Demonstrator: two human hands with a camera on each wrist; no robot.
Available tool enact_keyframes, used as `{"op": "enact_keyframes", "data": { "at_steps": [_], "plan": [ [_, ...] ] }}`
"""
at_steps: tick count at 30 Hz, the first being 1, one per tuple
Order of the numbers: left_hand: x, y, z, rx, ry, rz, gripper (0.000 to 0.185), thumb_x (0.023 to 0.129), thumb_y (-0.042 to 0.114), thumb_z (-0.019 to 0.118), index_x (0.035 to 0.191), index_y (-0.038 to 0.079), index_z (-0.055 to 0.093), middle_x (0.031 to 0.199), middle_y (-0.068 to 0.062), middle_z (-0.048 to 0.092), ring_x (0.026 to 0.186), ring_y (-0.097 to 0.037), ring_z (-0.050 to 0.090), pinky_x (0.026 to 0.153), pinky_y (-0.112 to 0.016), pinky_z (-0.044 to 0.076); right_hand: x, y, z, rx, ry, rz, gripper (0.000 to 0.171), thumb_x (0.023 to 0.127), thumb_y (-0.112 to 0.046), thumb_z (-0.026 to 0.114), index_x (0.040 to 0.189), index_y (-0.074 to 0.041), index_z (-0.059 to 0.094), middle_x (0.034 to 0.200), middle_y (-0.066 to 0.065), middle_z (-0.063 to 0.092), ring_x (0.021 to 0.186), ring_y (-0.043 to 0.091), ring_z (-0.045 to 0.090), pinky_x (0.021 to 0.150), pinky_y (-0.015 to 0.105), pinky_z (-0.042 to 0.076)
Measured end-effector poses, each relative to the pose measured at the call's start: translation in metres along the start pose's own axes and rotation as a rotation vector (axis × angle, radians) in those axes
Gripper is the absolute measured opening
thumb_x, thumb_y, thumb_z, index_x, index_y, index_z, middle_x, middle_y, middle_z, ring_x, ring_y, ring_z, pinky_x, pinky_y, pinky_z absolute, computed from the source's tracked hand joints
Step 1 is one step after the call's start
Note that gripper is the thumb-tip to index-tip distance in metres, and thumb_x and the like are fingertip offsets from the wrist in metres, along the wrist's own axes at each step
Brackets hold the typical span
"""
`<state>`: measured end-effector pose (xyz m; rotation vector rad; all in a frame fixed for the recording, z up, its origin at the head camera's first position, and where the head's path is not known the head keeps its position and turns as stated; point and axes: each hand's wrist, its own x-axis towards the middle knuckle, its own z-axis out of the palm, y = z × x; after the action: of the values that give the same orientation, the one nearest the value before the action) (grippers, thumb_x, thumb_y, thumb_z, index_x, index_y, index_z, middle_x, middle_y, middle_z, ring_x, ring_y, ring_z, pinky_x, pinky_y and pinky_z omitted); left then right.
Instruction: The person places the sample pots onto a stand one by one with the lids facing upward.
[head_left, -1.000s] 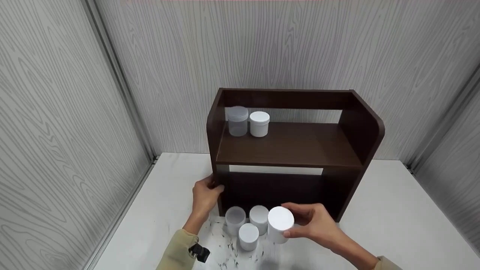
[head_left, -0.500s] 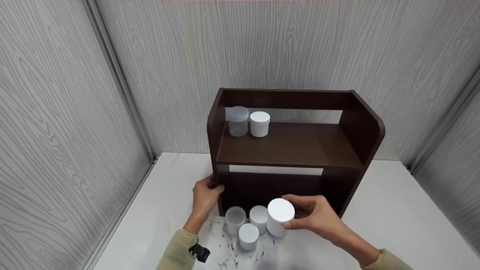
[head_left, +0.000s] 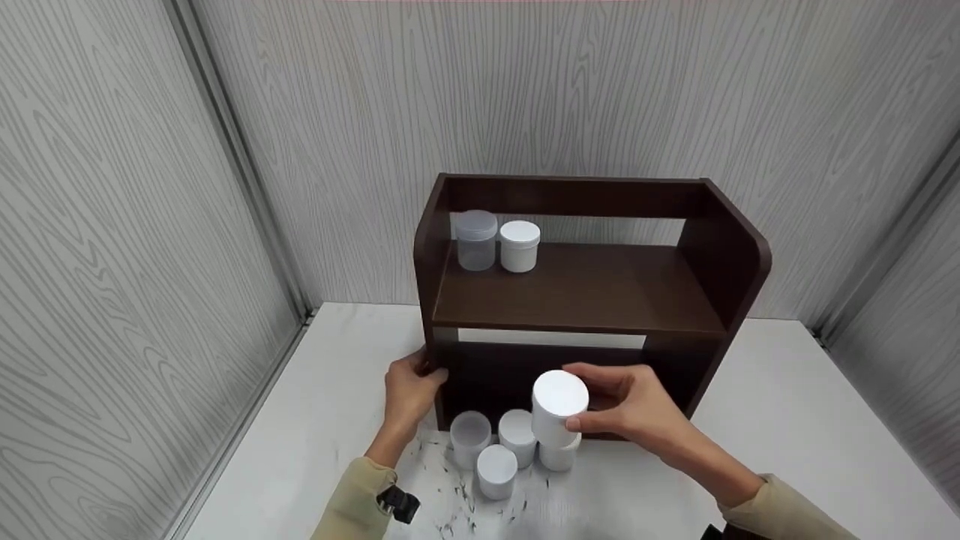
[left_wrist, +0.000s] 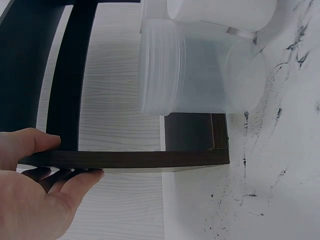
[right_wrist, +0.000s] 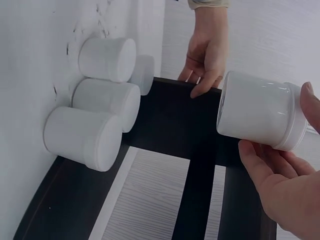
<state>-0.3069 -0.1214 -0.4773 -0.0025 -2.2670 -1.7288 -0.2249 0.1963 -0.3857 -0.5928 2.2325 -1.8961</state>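
The right hand [head_left: 637, 409] pinches a white jar [head_left: 558, 409], fingers curled round it, lifted above the jars [head_left: 495, 446] at the shelf's [head_left: 577, 300] front foot. The left hand [head_left: 409, 390] grips the shelf's left edge; lifting the jar upright would clear its neighbours.

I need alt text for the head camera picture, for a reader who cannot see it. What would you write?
A right hand holds a white jar lifted above four more jars standing on a white table, in front of a dark brown shelf unit. The left hand grips the unit's left side panel; two jars stand on its upper shelf.
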Motion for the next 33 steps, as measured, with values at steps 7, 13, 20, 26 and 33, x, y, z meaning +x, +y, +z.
{"op": "enact_keyframes", "data": {
  "at_steps": [7,13,20,26,33],
  "plan": [
    [0.0,0.0,0.0,0.004,0.013,-0.003,0.049,0.088,0.001,0.069,0.136,-0.011,0.064,0.12,-0.024,0.073,0.108,-0.032,0.071,0.084,-0.039,0.059,0.008,-0.009,-0.005,-0.009,0.025,0.01,0.068,0.077,-0.006,0.093,0.138,0.005,0.066,0.127,0.017,0.073,0.114,0.028,0.071,0.091,0.036,0.059],
    [0.0,0.0,0.0,0.006,0.014,-0.006,0.049,0.088,0.002,0.07,0.135,-0.01,0.065,0.119,-0.022,0.074,0.107,-0.031,0.072,0.082,-0.037,0.059,0.014,-0.019,-0.009,-0.055,0.038,-0.017,0.065,0.078,-0.008,0.093,0.136,0.005,0.067,0.127,0.016,0.073,0.114,0.027,0.071,0.094,0.034,0.057],
    [-0.001,0.001,-0.001,-0.012,-0.003,-0.005,0.052,0.089,0.003,0.069,0.138,-0.012,0.062,0.122,-0.024,0.072,0.11,-0.034,0.071,0.085,-0.038,0.058,0.023,-0.033,-0.013,-0.063,0.066,-0.034,0.065,0.077,-0.006,0.093,0.137,0.004,0.067,0.125,0.016,0.073,0.11,0.026,0.072,0.09,0.034,0.059],
    [-0.001,0.002,-0.001,-0.03,-0.013,0.018,0.052,0.09,0.001,0.068,0.139,-0.011,0.061,0.123,-0.024,0.072,0.111,-0.036,0.071,0.086,-0.04,0.059,0.03,-0.047,-0.015,-0.074,0.069,-0.039,0.067,0.076,-0.006,0.094,0.137,0.002,0.067,0.129,0.015,0.072,0.116,0.028,0.07,0.091,0.036,0.059],
    [-0.001,0.001,-0.001,-0.007,0.0,0.011,0.052,0.089,0.002,0.07,0.139,-0.009,0.062,0.123,-0.023,0.073,0.108,-0.032,0.072,0.084,-0.039,0.059,0.042,-0.06,-0.021,-0.087,0.079,-0.052,0.065,0.076,-0.005,0.094,0.136,0.0,0.069,0.126,0.013,0.074,0.114,0.028,0.071,0.091,0.036,0.059]
  ]
}}
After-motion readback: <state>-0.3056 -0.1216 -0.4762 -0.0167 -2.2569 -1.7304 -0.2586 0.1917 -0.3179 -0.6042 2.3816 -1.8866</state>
